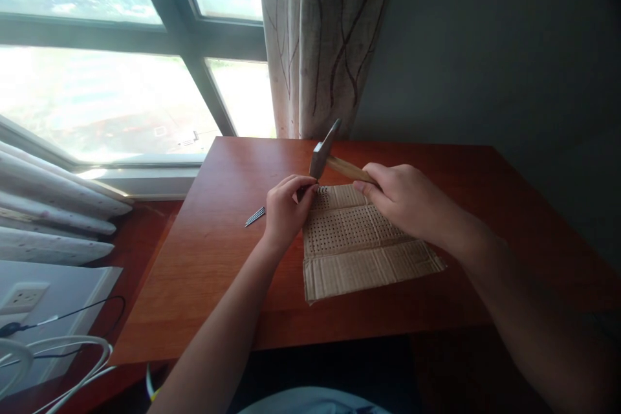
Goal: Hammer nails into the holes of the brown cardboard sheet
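Observation:
My right hand point(400, 197) grips the wooden handle of a hammer point(347, 168); its metal head is tilted, just above my left fingertips. With thumb and forefinger pinched together, my left hand point(286, 204) is at the far left corner of a perforated cardboard piece point(359, 265). Between those fingertips is what looks like a thin nail, mostly hidden by the fingers and hammer head. Rows of small holes cover the cardboard's middle, and a short row of small dark marks runs beside my fingertips. Several loose nails point(255, 216) lie left of my left hand.
The cardboard lies on a reddish-brown wooden table point(218, 284). A window point(107, 97) and patterned curtain point(334, 39) are behind it, with a dark wall at right. White cables point(87, 372) and a wall socket point(25, 297) are at the lower left.

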Tool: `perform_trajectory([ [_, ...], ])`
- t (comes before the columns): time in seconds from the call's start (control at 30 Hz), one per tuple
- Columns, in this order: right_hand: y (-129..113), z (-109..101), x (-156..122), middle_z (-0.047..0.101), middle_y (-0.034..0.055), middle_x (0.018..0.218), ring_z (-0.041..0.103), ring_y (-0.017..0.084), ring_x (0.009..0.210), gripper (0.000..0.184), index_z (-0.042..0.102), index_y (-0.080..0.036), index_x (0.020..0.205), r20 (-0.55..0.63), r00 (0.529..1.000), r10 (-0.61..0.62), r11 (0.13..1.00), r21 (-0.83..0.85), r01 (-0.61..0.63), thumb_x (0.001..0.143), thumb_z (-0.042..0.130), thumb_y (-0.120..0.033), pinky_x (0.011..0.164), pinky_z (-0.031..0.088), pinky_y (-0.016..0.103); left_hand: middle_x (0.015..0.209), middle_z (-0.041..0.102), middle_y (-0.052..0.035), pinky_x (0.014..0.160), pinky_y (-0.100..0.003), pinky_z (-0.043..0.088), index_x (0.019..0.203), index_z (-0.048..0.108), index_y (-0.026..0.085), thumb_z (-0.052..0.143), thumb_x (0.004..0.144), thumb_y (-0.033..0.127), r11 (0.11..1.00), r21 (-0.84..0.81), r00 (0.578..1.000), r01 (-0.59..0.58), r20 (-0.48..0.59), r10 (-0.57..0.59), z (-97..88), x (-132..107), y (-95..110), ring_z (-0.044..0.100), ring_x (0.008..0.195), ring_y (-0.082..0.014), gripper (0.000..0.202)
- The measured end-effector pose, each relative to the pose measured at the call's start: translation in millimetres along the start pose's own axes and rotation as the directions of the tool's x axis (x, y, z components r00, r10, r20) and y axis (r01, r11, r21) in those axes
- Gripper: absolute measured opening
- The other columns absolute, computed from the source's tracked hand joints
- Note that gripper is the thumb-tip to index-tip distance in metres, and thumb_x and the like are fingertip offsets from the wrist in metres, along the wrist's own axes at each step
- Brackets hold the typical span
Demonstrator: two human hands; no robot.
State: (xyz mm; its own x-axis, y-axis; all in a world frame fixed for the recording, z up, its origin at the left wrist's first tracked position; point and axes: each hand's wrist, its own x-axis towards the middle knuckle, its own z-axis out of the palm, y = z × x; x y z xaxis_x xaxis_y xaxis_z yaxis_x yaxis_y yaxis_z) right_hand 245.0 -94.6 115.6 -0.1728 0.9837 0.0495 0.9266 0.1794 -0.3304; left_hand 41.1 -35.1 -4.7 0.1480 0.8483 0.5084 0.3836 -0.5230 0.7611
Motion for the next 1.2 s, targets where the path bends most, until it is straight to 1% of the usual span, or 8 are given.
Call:
perform_trajectory([
  [0.13,0,1,0,0.056,0.0013,0.065,0.046,0.014,0.056,0.032,0.04,-0.023,0.074,0.013,1.0,0.005,1.0,-0.021,-0.005,0.1,0.048,-0.04,0.057,0.026,0.032,0.087,0.076,-0.0042,0.076,-0.032,0.052,0.085,0.073,0.02,0.065,0.087,0.022,1.0,-0.011,1.0,0.02,0.013,-0.02,-0.9,0,1,0.067,0.079,-0.0178,0.008],
  [0.33,-1,2,-3,0.054,0.0,0.064,0.048,0.015,0.057,0.03,0.041,-0.023,0.076,-0.021,1.0,0.011,0.999,0.052,-0.01,0.101,0.047,-0.041,0.057,0.027,0.031,0.089,0.076,-0.0047,0.077,-0.032,0.053,0.087,0.073,0.02,0.066,0.087,0.021,0.999,-0.042,1.0,0.025,-0.005,-0.025,-0.3,0,2,0.069,0.081,-0.0183,0.007],
  [0.5,1,11,-2,0.059,0.0022,0.069,0.054,0.017,0.063,0.028,0.044,-0.023,0.079,0.03,1.0,0.003,1.0,0.021,-0.004,0.101,0.047,-0.041,0.059,0.028,0.031,0.1,0.074,-0.0058,0.08,-0.032,0.054,0.08,0.072,0.02,0.067,0.085,0.019,0.998,-0.056,1.0,0.02,-0.014,-0.021,0.7,0,-2,0.068,0.086,-0.018,0.006],
  [0.73,1,9,-3,0.059,0.002,0.068,0.054,0.016,0.061,0.028,0.048,-0.023,0.08,0.022,0.999,0.03,0.998,0.056,-0.031,0.1,0.047,-0.042,0.058,0.029,0.031,0.1,0.074,-0.0069,0.086,-0.035,0.055,0.083,0.072,0.02,0.068,0.085,0.022,0.996,-0.091,1.0,0.02,0.017,-0.018,-0.8,2,-2,0.068,0.09,-0.0193,0.005],
  [0.87,5,9,-4,0.056,0.0007,0.065,0.051,0.016,0.059,0.028,0.047,-0.023,0.078,0.004,0.999,0.037,0.996,0.079,-0.037,0.1,0.048,-0.04,0.058,0.028,0.031,0.105,0.073,-0.008,0.089,-0.036,0.056,0.091,0.073,0.02,0.074,0.081,0.026,0.983,-0.172,0.993,0.067,0.109,-0.049,-6.3,3,-4,0.069,0.098,-0.0213,0.012],
  [1.03,10,7,-6,0.053,-0.0011,0.063,0.048,0.014,0.057,0.028,0.047,-0.023,0.076,-0.011,0.999,0.037,0.992,0.117,-0.035,0.099,0.05,-0.038,0.057,0.028,0.031,0.104,0.076,-0.0092,0.084,-0.037,0.058,0.103,0.075,0.018,0.081,0.076,0.035,0.94,-0.223,0.935,0.26,0.3,-0.187,-7.8,1,-13,0.071,0.096,-0.0239,0.032],
  [1.1,11,5,-7,0.052,-0.0016,0.062,0.047,0.014,0.056,0.029,0.046,-0.023,0.075,-0.031,0.999,0.028,0.992,0.123,-0.024,0.099,0.051,-0.039,0.056,0.027,0.031,0.102,0.077,-0.0096,0.078,-0.036,0.06,0.105,0.075,0.018,0.081,0.075,0.037,0.915,-0.252,0.919,0.316,0.321,-0.229,-6.2,0,-16,0.072,0.091,-0.0237,0.036],
  [1.2,9,0,-8,0.05,-0.0025,0.059,0.045,0.013,0.054,0.03,0.045,-0.023,0.073,-0.071,0.997,0.009,0.991,0.137,0.0,0.099,0.052,-0.038,0.054,0.026,0.031,0.098,0.078,-0.0093,0.074,-0.034,0.059,0.105,0.075,0.019,0.082,0.074,0.038,0.914,-0.238,0.915,0.328,0.321,-0.245,-4.6,0,-18,0.073,0.086,-0.0226,0.037],
])
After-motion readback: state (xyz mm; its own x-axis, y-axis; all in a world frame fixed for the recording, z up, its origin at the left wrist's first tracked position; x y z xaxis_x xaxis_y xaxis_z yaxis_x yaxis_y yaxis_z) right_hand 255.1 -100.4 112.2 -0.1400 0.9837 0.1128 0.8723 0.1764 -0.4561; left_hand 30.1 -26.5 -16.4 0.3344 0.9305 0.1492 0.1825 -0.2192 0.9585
